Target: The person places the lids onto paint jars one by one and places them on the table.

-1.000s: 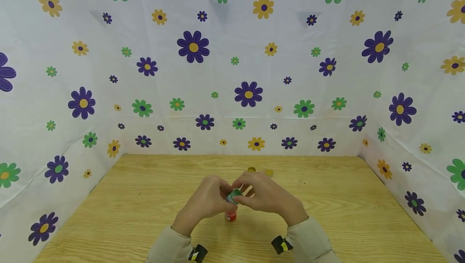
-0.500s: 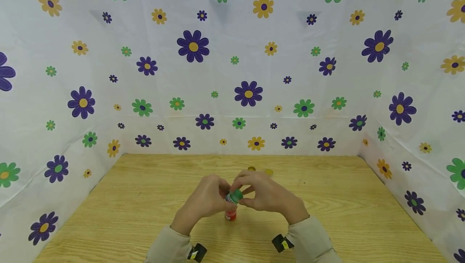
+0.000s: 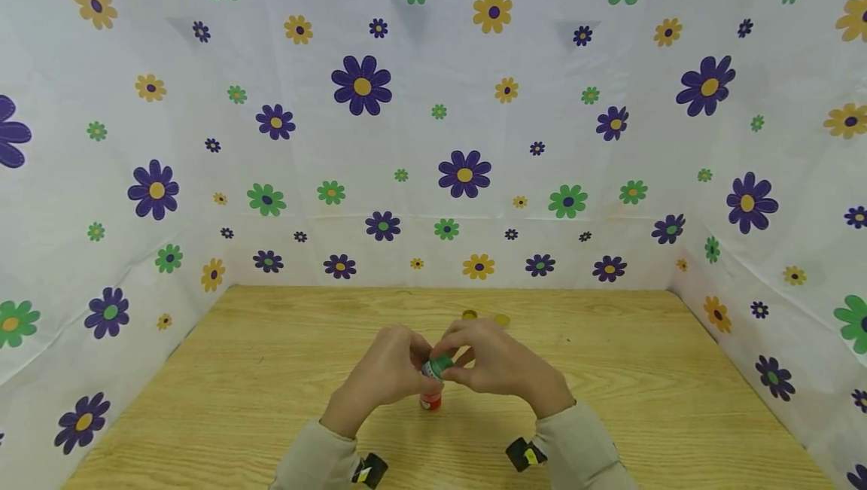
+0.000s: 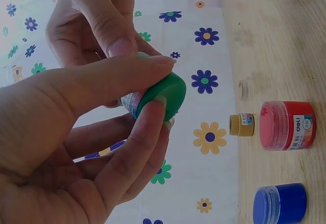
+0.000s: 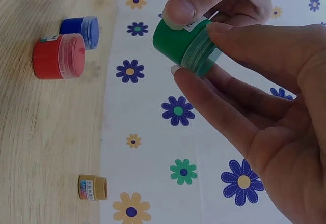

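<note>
A small green paint jar (image 3: pixel 441 365) is held tilted above the table between both hands. My left hand (image 3: pixel 382 373) grips its body with thumb and fingers, as the left wrist view shows on the green base (image 4: pixel 171 92). The thumb and fingers of my right hand (image 3: pixel 497 360) pinch the clear ridged lid (image 5: pixel 200 50), which sits on the jar's end. Below the hands, a red paint jar (image 3: pixel 430 401) with a pinkish lid stands on the table. Beside it in the wrist views is a blue paint jar (image 5: pixel 80 32), hidden in the head view.
Farther back on the wooden table (image 3: pixel 305 339) stands a small yellow-brown paint jar (image 4: pixel 242 124). A round yellowish lid (image 3: pixel 501 320) lies to its right. White cloth (image 3: pixel 433 121) printed with flowers encloses the table at the back and sides.
My right fingers have shifted around the lid, and the lid end looks turned slightly between frames. My left hand keeps its hold on the green paint jar; the other jars have not moved.
</note>
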`<action>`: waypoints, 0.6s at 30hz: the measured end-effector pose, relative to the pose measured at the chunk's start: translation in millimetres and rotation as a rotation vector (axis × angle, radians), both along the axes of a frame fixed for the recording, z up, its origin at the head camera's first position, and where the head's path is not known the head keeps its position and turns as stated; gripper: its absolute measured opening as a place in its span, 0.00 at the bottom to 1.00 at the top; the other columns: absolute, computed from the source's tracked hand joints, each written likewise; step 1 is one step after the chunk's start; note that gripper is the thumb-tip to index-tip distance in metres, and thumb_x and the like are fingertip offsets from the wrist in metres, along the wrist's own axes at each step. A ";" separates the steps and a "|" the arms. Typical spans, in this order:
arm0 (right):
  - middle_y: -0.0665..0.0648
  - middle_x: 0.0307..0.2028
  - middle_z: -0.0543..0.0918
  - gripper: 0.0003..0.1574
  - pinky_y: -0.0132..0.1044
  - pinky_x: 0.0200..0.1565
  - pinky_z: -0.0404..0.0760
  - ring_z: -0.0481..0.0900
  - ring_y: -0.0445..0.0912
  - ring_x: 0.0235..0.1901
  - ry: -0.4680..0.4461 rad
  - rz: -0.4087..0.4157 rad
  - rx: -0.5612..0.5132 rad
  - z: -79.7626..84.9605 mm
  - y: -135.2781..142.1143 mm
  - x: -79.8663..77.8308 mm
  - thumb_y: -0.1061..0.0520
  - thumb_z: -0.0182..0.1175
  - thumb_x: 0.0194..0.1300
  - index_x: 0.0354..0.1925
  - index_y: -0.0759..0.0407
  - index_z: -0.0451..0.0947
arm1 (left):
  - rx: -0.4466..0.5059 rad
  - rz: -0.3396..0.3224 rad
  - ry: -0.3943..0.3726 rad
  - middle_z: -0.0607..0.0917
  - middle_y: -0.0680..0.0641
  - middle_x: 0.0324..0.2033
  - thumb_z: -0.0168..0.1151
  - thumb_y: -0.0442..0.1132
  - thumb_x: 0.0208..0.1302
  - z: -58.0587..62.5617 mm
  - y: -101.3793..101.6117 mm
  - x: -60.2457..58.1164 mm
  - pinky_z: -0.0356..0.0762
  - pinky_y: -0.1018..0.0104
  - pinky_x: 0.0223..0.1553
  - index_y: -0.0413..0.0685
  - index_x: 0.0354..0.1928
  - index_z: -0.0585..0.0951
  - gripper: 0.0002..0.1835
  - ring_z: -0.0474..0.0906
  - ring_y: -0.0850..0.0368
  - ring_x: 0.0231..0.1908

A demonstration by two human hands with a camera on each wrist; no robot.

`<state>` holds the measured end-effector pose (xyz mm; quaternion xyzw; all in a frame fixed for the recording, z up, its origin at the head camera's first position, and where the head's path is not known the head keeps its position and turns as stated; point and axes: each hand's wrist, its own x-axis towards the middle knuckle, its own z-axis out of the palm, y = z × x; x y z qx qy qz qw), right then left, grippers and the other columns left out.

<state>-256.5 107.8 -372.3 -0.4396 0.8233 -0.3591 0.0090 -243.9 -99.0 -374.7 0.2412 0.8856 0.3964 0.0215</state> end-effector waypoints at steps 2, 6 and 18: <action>0.57 0.43 0.87 0.13 0.25 0.41 0.85 0.86 0.45 0.43 0.018 -0.005 0.004 -0.2 -0.1 0.3 0.67 0.70 0.64 0.48 0.63 0.88 | 0.007 -0.001 -0.013 0.90 0.49 0.26 0.78 0.31 0.49 0.4 0.5 0.2 0.81 0.70 0.28 0.40 0.34 0.91 0.08 0.83 0.62 0.27; 0.58 0.42 0.88 0.12 0.26 0.40 0.86 0.87 0.44 0.41 0.035 -0.011 0.004 0.0 -1.1 1.3 0.67 0.70 0.63 0.47 0.64 0.88 | 0.013 0.004 -0.022 0.90 0.49 0.26 0.78 0.30 0.48 0.3 1.1 0.8 0.81 0.70 0.27 0.40 0.33 0.91 0.08 0.83 0.62 0.26; 0.58 0.48 0.85 0.13 0.27 0.47 0.85 0.87 0.49 0.47 0.062 -0.086 0.003 4.1 0.7 1.8 0.64 0.65 0.70 0.52 0.62 0.83 | 0.012 0.081 0.066 0.90 0.50 0.32 0.77 0.32 0.53 -2.7 -6.5 -4.2 0.83 0.67 0.36 0.43 0.38 0.89 0.10 0.85 0.61 0.33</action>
